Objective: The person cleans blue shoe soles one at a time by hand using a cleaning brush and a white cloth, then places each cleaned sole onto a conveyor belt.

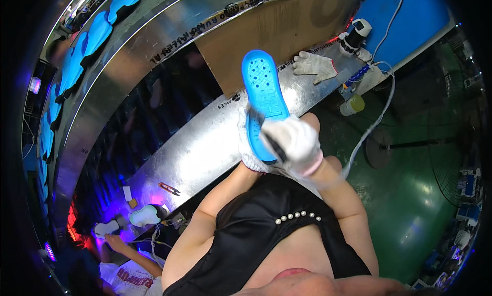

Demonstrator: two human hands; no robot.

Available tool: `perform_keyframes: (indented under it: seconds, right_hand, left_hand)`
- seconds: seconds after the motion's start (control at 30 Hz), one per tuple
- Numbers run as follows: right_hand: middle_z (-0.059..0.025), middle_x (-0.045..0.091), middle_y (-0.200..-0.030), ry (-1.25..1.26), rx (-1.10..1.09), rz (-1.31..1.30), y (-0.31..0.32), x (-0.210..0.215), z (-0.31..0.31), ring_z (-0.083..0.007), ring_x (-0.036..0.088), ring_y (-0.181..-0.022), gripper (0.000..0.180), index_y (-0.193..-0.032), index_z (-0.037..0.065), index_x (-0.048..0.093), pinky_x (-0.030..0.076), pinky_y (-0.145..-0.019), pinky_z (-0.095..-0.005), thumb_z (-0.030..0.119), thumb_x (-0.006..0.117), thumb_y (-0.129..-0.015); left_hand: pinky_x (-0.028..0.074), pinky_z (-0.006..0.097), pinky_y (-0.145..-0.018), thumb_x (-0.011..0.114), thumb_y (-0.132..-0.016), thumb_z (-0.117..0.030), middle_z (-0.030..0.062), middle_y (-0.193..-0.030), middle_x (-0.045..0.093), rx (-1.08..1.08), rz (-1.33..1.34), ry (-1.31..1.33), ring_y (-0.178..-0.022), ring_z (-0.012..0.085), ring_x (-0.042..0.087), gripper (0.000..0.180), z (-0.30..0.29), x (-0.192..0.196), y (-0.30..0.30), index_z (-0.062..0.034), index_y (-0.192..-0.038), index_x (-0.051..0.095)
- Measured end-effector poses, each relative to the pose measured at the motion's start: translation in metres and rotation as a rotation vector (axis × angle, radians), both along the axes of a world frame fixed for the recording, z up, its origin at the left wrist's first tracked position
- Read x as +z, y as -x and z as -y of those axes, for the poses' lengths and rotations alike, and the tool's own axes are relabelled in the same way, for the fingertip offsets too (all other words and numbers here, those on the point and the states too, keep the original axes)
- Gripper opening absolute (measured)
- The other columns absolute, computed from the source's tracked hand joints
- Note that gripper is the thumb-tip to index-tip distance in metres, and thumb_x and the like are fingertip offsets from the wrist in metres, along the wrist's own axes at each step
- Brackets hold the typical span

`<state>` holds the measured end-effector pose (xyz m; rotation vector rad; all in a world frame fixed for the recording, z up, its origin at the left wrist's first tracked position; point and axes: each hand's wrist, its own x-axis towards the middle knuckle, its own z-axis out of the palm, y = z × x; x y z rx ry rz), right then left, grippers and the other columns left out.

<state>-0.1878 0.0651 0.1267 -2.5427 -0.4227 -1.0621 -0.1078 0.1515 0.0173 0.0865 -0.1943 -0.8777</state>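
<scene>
black lettering (169,51) on metal rail (148,42), printed shirt (128,279)

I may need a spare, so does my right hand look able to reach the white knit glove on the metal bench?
Probably yes: nothing visible blocks the way from your right hand to the white knit glove, but that hand would likely need to put down the blurred dark tool it holds.

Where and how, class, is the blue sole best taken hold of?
Probably by its near end, from the left and underneath, where the gloved left hand shows along its edge. The blue sole is long and flat, its dotted, patterned face turned up, so gripping there should leave most of that face clear.
</scene>
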Motion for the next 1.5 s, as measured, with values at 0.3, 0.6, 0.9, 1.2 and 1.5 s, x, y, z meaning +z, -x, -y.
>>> perform_keyframes:
  seconds: [0.3, 0.6, 0.9, 1.2, 1.5]
  right_hand:
    - [-0.0060, 0.068, -0.091, 0.054, 0.103, -0.048, 0.028, -0.003, -0.018, -0.0183, 0.064, -0.073, 0.025, -0.099, 0.008, 0.068, 0.052, -0.062, -0.0315, 0.008, 0.066, -0.074]
    - [-0.0098, 0.069, -0.091, -0.113, 0.115, -0.306, 0.035, 0.001, -0.011, -0.0240, 0.068, -0.079, 0.023, -0.097, 0.006, 0.069, 0.054, -0.070, -0.0309, 0.006, 0.075, -0.075]
    - [-0.0049, 0.070, -0.091, -0.188, 0.243, -0.342, 0.028, 0.008, -0.017, -0.0245, 0.066, -0.075, 0.026, -0.097, 0.009, 0.069, 0.054, -0.067, -0.0310, 0.006, 0.073, -0.072]
    - [-0.0080, 0.071, -0.096, -0.284, 0.254, -0.323, 0.030, 0.016, -0.009, -0.0228, 0.066, -0.071, 0.023, -0.095, 0.009, 0.071, 0.054, -0.066, -0.0300, 0.008, 0.074, -0.072]
    - [-0.0126, 0.071, -0.098, -0.165, 0.157, -0.238, 0.027, 0.029, 0.009, -0.0226, 0.064, -0.065, 0.028, -0.098, 0.005, 0.071, 0.051, -0.062, -0.0288, 0.000, 0.074, -0.070]
  left_hand:
    - [0.055, 0.048, -0.079, 0.031, -0.089, -0.071, 0.0318, -0.112, 0.057, -0.209, 0.032, 0.138, -0.093, 0.0425, 0.062, 0.087, -0.013, 0.026, -0.010, 0.0023, -0.134, 0.042]
    - [0.054, 0.056, -0.075, 0.037, -0.086, -0.072, 0.0326, -0.115, 0.058, -0.444, 0.081, 0.116, -0.086, 0.0488, 0.063, 0.086, -0.029, 0.024, -0.051, -0.0049, -0.140, 0.040]
    - [0.044, 0.049, -0.102, 0.060, -0.089, -0.040, 0.0264, -0.132, 0.052, -0.474, 0.275, -0.483, -0.116, 0.0385, 0.057, 0.067, -0.042, 0.045, -0.083, 0.0045, -0.136, 0.044]
    - [0.044, 0.029, -0.100, 0.058, -0.093, -0.028, 0.0114, -0.122, 0.063, -0.482, 0.688, -0.759, -0.114, 0.0200, 0.059, 0.040, -0.045, 0.080, -0.091, -0.0016, -0.122, 0.062]
    - [0.051, 0.036, -0.079, 0.066, -0.084, -0.037, 0.0131, -0.123, 0.058, -0.281, 1.087, -0.790, -0.100, 0.0239, 0.062, 0.055, -0.054, 0.085, -0.105, -0.0128, -0.132, 0.054]
